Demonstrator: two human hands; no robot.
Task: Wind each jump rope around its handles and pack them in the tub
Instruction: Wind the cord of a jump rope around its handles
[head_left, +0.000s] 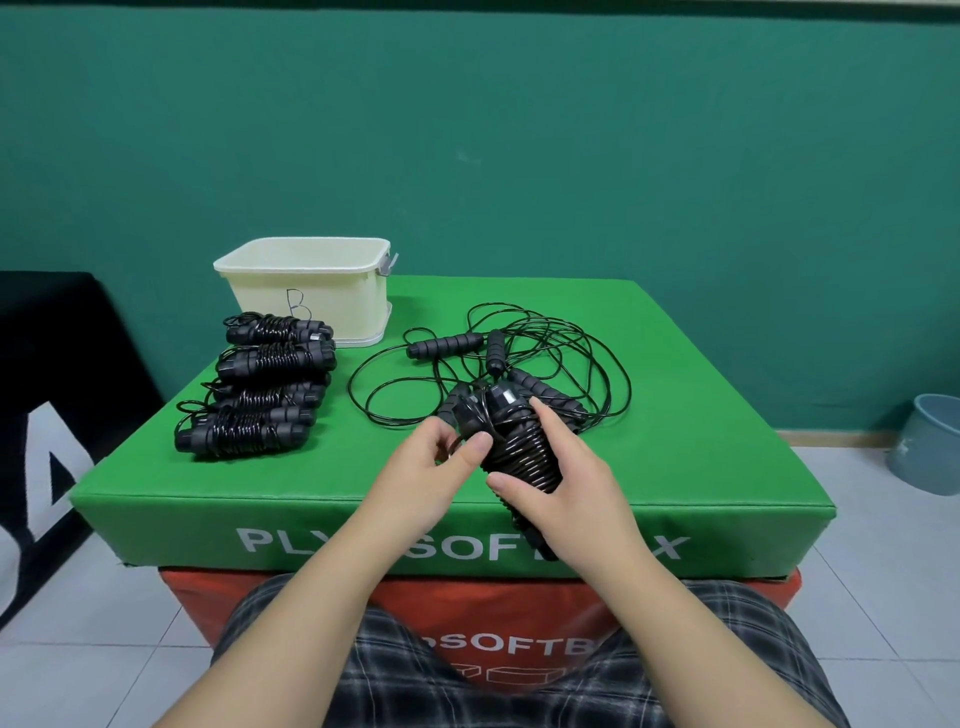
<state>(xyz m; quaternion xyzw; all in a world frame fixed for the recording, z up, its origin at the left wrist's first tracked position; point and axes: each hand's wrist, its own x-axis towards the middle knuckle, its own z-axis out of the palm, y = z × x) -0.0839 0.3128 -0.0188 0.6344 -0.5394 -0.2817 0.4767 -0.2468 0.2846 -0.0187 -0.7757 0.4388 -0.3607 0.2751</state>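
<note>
My right hand (558, 467) grips a black jump rope bundle (511, 441), its cord coiled round the paired handles, held above the front of the green box top. My left hand (441, 460) pinches the cord's loose end at the bundle's upper left side. Several wound rope bundles (260, 387) lie in a row at the left. Loose ropes (493, 364) with foam handles sprawl tangled behind my hands. The cream tub (311, 283) marked "B" stands at the back left; its inside is hidden.
The green soft box (701, 415) sits stacked on a red box (218, 597). A grey-blue bucket (930, 441) stands on the tiled floor at the far right. A black mat (47, 389) leans at the left. My plaid-clad knees are below.
</note>
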